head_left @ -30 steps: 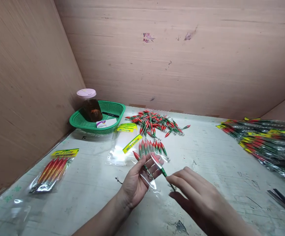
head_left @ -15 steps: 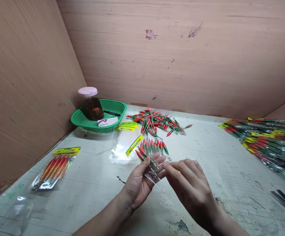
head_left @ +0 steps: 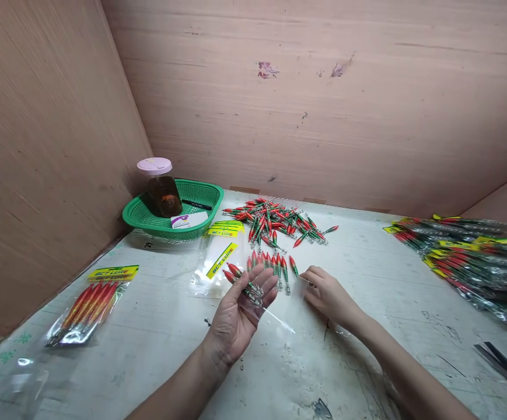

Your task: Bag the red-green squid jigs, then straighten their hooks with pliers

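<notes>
My left hand point(head_left: 240, 315) is palm up, thumb pressed over a few red-and-green fishing lures point(head_left: 238, 273) with metal hooks at their tails. A clear plastic bag point(head_left: 279, 321) lies across the same palm; whether the lures are inside it I cannot tell. A yellow BCT LURE label point(head_left: 222, 261) shows just beyond the lure tips. My right hand point(head_left: 327, 294) is low at the table, fingers pinched at the hooked tail of the lure point(head_left: 294, 266) at the right end of a short row point(head_left: 279, 265) of similar lures.
Behind the row is a loose pile of lures point(head_left: 275, 223). Flat labelled bags point(head_left: 227, 227) lie left of it, near a green basket point(head_left: 133, 224) holding a lidded jar point(head_left: 165, 195). A filled lure pack point(head_left: 89, 303) sits left; stacked packs point(head_left: 467, 262) and dark strips point(head_left: 502, 361) lie right.
My right hand has moved away from the left hand, out to the right end of the lure row. My left hand has shifted slightly left, still holding the lures.
</notes>
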`<act>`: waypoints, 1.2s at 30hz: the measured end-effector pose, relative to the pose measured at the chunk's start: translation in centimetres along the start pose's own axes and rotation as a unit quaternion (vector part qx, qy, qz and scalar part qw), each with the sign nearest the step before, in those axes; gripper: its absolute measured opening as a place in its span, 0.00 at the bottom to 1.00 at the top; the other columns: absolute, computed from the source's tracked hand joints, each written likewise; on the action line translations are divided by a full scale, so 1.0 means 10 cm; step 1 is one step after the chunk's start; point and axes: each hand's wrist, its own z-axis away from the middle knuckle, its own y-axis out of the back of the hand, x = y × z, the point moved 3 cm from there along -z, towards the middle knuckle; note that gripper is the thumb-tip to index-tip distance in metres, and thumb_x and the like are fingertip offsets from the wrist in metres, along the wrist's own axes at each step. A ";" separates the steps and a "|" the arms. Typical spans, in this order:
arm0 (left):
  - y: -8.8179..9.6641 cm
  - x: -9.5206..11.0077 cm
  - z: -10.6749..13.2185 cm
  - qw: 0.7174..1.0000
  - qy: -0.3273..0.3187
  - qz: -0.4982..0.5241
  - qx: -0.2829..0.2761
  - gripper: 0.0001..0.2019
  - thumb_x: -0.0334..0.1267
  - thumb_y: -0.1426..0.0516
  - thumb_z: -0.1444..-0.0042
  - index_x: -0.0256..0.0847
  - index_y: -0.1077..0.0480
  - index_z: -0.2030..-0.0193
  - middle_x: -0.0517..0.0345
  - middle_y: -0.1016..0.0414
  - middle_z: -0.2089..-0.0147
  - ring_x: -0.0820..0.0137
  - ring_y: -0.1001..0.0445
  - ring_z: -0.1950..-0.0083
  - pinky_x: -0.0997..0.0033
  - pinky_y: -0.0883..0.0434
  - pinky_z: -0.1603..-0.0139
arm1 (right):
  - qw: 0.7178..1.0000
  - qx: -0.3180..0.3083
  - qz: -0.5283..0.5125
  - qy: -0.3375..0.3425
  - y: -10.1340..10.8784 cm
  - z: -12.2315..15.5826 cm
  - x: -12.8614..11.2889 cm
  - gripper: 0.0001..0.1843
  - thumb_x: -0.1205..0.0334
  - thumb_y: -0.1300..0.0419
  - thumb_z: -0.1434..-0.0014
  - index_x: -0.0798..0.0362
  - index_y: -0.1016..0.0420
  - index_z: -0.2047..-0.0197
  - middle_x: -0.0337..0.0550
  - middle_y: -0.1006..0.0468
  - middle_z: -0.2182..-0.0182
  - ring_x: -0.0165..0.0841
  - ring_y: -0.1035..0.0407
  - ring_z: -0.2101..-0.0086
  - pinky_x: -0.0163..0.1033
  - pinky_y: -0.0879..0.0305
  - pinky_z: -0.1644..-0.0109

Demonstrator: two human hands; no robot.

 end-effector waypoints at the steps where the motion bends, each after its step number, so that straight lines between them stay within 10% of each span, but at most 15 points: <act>1: 0.00 0.00 -0.01 1.000 -0.002 0.003 0.007 0.13 0.33 0.51 0.34 0.30 0.26 0.54 0.46 0.18 0.58 0.66 0.19 0.59 0.69 0.22 0.59 | 1.000 0.004 -0.003 -0.001 0.11 0.04 -0.05 0.06 0.69 0.45 0.42 0.52 0.28 0.64 0.43 0.27 0.69 0.34 0.30 0.68 0.39 0.31 0.66; 5: 0.02 -0.02 -0.02 1.000 0.004 0.003 0.022 0.12 0.32 0.49 0.35 0.30 0.25 0.56 0.46 0.18 0.59 0.65 0.19 0.59 0.68 0.22 0.58 | 0.996 0.018 -0.091 -0.004 0.81 0.24 -0.34 0.07 0.63 0.42 0.38 0.49 0.30 0.55 0.43 0.26 0.66 0.34 0.30 0.66 0.39 0.31 0.64; 9: 0.02 -0.07 -0.02 1.000 0.024 -0.013 0.003 0.12 0.32 0.48 0.36 0.30 0.24 0.57 0.45 0.18 0.58 0.64 0.19 0.58 0.68 0.22 0.57 | 0.963 -0.145 -0.208 0.089 1.18 0.37 -0.78 0.12 0.63 0.38 0.40 0.46 0.31 0.52 0.40 0.26 0.66 0.34 0.30 0.65 0.38 0.29 0.63; 12: 0.03 -0.11 0.00 0.999 0.035 -0.025 -0.018 0.11 0.33 0.46 0.37 0.29 0.24 0.56 0.44 0.18 0.57 0.62 0.19 0.56 0.66 0.23 0.54 | 0.973 -0.167 -0.113 0.108 1.00 0.31 -0.98 0.11 0.69 0.39 0.40 0.48 0.31 0.55 0.41 0.26 0.65 0.33 0.31 0.63 0.37 0.30 0.62; 17: 0.05 -0.16 0.01 0.997 0.046 -0.047 -0.044 0.11 0.34 0.45 0.38 0.28 0.25 0.55 0.42 0.19 0.57 0.59 0.20 0.54 0.56 0.27 0.44 | 0.985 0.053 0.031 0.159 0.59 0.12 -1.09 0.11 0.73 0.45 0.38 0.55 0.29 0.54 0.46 0.22 0.66 0.35 0.34 0.67 0.40 0.33 0.66; 22: 0.06 -0.15 0.00 0.997 0.031 -0.035 -0.054 0.11 0.33 0.45 0.38 0.29 0.26 0.55 0.43 0.19 0.56 0.59 0.21 0.51 0.54 0.30 0.41 | 0.971 0.112 0.108 0.183 0.48 0.07 -1.13 0.11 0.72 0.49 0.35 0.57 0.25 0.58 0.51 0.22 0.62 0.36 0.35 0.64 0.42 0.34 0.64; 31: 0.02 -0.11 0.04 0.999 0.035 -0.018 -0.024 0.12 0.34 0.48 0.36 0.30 0.27 0.52 0.42 0.19 0.55 0.62 0.19 0.56 0.65 0.22 0.56 | 0.975 0.184 -0.026 0.123 0.50 -0.02 -0.87 0.06 0.73 0.42 0.40 0.54 0.31 0.60 0.41 0.26 0.70 0.33 0.35 0.67 0.40 0.37 0.62; 36: 0.00 0.07 -0.02 1.000 -0.021 0.000 0.011 0.12 0.32 0.49 0.35 0.32 0.28 0.50 0.47 0.18 0.58 0.66 0.18 0.59 0.72 0.21 0.62 | 0.998 0.027 0.025 0.052 0.20 -0.17 -0.32 0.08 0.71 0.39 0.45 0.52 0.28 0.62 0.42 0.25 0.67 0.35 0.31 0.65 0.38 0.33 0.63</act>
